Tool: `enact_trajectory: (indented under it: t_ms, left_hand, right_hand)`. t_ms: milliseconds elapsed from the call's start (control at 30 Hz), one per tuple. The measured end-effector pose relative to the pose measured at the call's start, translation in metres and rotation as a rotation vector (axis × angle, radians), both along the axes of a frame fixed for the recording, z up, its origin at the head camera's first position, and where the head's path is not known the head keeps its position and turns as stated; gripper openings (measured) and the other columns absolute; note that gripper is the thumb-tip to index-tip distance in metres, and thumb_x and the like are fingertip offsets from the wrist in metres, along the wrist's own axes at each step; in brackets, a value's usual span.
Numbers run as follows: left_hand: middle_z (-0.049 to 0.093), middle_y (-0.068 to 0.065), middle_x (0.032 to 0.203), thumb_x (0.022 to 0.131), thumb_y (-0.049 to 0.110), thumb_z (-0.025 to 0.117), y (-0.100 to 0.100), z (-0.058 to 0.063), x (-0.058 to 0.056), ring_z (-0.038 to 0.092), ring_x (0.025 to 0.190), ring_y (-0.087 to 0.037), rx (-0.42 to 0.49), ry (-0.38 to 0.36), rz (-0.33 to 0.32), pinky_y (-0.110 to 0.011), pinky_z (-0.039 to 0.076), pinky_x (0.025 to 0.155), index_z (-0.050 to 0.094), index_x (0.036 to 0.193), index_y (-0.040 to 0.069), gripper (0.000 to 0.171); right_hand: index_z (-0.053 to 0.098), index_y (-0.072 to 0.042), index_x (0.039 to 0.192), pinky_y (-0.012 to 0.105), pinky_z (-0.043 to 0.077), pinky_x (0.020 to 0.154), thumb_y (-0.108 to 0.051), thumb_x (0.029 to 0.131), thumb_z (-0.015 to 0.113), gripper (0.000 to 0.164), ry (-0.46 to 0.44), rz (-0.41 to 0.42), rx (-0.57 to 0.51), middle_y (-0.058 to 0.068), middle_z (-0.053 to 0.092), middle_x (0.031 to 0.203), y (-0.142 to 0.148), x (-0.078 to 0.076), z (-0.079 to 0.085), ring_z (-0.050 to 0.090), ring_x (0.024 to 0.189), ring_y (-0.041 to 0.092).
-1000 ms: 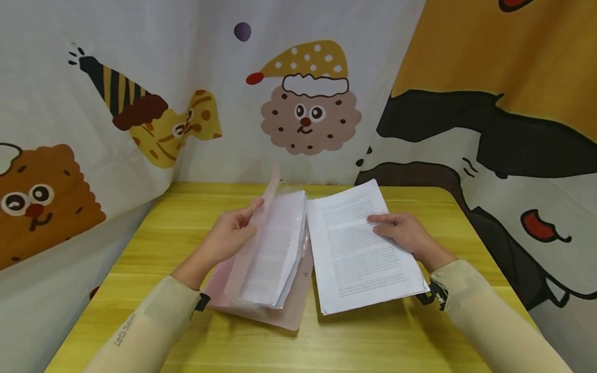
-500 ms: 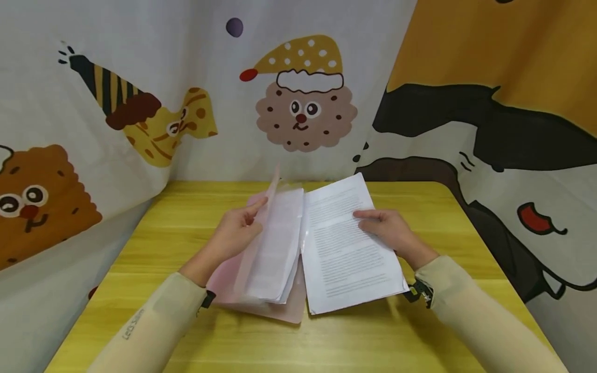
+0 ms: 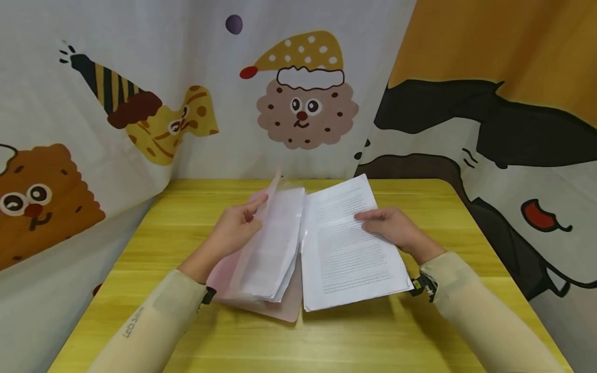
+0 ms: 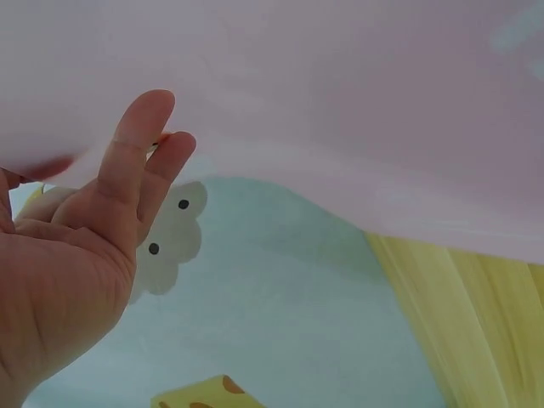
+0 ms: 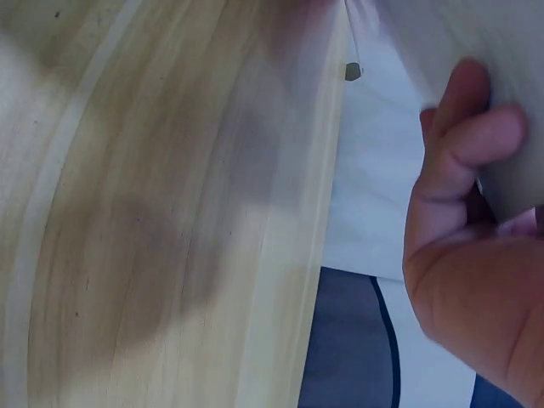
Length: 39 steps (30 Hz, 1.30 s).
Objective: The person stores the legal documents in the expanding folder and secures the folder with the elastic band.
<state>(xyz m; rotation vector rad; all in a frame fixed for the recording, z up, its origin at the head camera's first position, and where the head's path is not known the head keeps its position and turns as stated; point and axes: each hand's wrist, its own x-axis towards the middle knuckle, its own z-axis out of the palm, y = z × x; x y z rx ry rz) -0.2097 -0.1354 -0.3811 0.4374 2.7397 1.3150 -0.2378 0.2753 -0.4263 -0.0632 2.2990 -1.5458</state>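
Slightly left of centre in the head view, a pink folder (image 3: 284, 305) lies spread, with papers in a clear sleeve (image 3: 280, 243) inside it. My left hand (image 3: 235, 228) pinches the folder's raised pink cover (image 4: 357, 110) between thumb and fingers. To the right, my right hand (image 3: 396, 230) grips a stack of printed white sheets (image 3: 347, 259) by its right edge, thumb on top and fingers beneath. The stack is tilted above the table, and its left edge meets the folder's inner side. In the right wrist view, curled fingers (image 5: 489, 140) show against the underside of the sheets.
A yellow wood-grain table (image 3: 354, 342) bears the folder. Behind it and along both sides hangs a white curtain (image 3: 210, 41) with cartoon prints. Both forearms, in pale sleeves (image 3: 140, 321), reach in from the front.
My right hand has brought the printed sheets left, up against the folder's inner side. The left hand keeps its hold on the raised cover, almost unmoved.
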Motion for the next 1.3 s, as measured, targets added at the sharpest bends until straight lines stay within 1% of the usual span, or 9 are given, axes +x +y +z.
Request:
enact_trajectory:
  t_ms: [200, 300, 433, 567, 733, 833, 967, 1167, 1300]
  left_hand:
    - [0.066, -0.015, 0.092, 0.101, 0.007, 0.055, -0.001, -0.001, 0.0, 0.028, 0.051, -0.011, 0.022, 0.006, -0.02, -0.024, 0.035, 0.049, 0.049, 0.161, 0.018, 0.061]
    - [0.072, -0.02, 0.128, 0.102, 0.008, 0.055, -0.005, -0.001, 0.0, 0.031, 0.052, -0.013, 0.035, -0.003, -0.025, -0.024, 0.036, 0.048, 0.05, 0.16, 0.02, 0.061]
    - [0.048, -0.012, 0.166, 0.102, 0.009, 0.057, -0.008, 0.0, 0.0, 0.037, 0.062, -0.018, 0.043, -0.035, -0.052, -0.026, 0.04, 0.052, 0.053, 0.159, 0.023, 0.059]
    - [0.048, -0.016, 0.165, 0.102, 0.01, 0.058, -0.007, 0.0, 0.001, 0.036, 0.065, -0.019, 0.037, -0.064, -0.084, -0.026, 0.04, 0.055, 0.053, 0.159, 0.025, 0.059]
    - [0.045, -0.015, 0.167, 0.103, 0.011, 0.057, -0.003, -0.001, 0.003, 0.038, 0.066, -0.02, 0.041, -0.076, -0.064, -0.025, 0.04, 0.054, 0.05, 0.161, 0.027, 0.061]
    - [0.064, -0.024, 0.146, 0.102, 0.01, 0.056, -0.001, -0.002, 0.004, 0.036, 0.059, -0.017, 0.035, -0.056, -0.046, -0.023, 0.038, 0.051, 0.049, 0.161, 0.024, 0.061]
    - [0.071, -0.026, 0.112, 0.101, 0.009, 0.055, -0.001, -0.003, 0.002, 0.03, 0.051, -0.012, 0.009, -0.001, -0.027, -0.022, 0.033, 0.048, 0.05, 0.161, 0.018, 0.06]
    - [0.064, -0.023, 0.147, 0.1, 0.007, 0.055, -0.003, -0.004, 0.0, 0.029, 0.052, -0.011, 0.006, -0.001, -0.033, -0.022, 0.033, 0.049, 0.051, 0.16, 0.016, 0.061]
    - [0.065, -0.026, 0.142, 0.1, 0.007, 0.056, -0.002, -0.004, 0.001, 0.029, 0.052, -0.011, 0.011, -0.01, -0.032, -0.022, 0.032, 0.049, 0.05, 0.16, 0.018, 0.062]
  right_hand:
    - [0.07, -0.002, 0.14, 0.033, 0.064, 0.07, -0.018, 0.103, 0.069, 0.041, 0.012, 0.065, 0.05, 0.026, 0.07, 0.132, -0.003, 0.001, 0.0, 0.077, 0.079, 0.021]
    - [0.071, -0.002, 0.139, 0.033, 0.064, 0.069, -0.019, 0.103, 0.069, 0.04, 0.027, 0.088, 0.079, 0.027, 0.072, 0.127, -0.003, 0.0, 0.002, 0.077, 0.078, 0.021]
    - [0.074, -0.007, 0.136, 0.031, 0.063, 0.07, -0.021, 0.101, 0.072, 0.038, 0.04, 0.161, 0.1, 0.021, 0.074, 0.129, -0.004, -0.004, 0.004, 0.075, 0.078, 0.019]
    - [0.073, -0.007, 0.138, 0.029, 0.062, 0.07, -0.022, 0.101, 0.072, 0.04, 0.039, 0.151, 0.073, 0.022, 0.073, 0.132, -0.01, -0.006, 0.002, 0.074, 0.075, 0.017]
    - [0.069, -0.005, 0.142, 0.03, 0.061, 0.066, -0.02, 0.102, 0.068, 0.042, 0.06, -0.01, 0.038, 0.027, 0.068, 0.139, -0.027, 0.005, -0.016, 0.073, 0.071, 0.015]
    - [0.069, -0.008, 0.144, 0.032, 0.062, 0.067, -0.021, 0.104, 0.067, 0.042, 0.065, -0.072, 0.023, 0.025, 0.066, 0.144, -0.043, 0.018, -0.029, 0.073, 0.073, 0.015]
    - [0.068, -0.008, 0.144, 0.033, 0.063, 0.069, -0.022, 0.104, 0.068, 0.042, 0.031, -0.084, -0.041, 0.024, 0.068, 0.141, -0.053, 0.024, -0.038, 0.075, 0.076, 0.017]
    - [0.066, -0.005, 0.146, 0.034, 0.064, 0.075, -0.017, 0.103, 0.068, 0.044, -0.159, 0.006, -0.14, 0.018, 0.071, 0.135, -0.031, 0.014, -0.048, 0.076, 0.087, 0.02]
    - [0.071, -0.007, 0.14, 0.034, 0.064, 0.077, -0.02, 0.102, 0.071, 0.04, -0.132, 0.002, -0.125, 0.014, 0.074, 0.132, -0.032, 0.018, -0.053, 0.075, 0.089, 0.019]
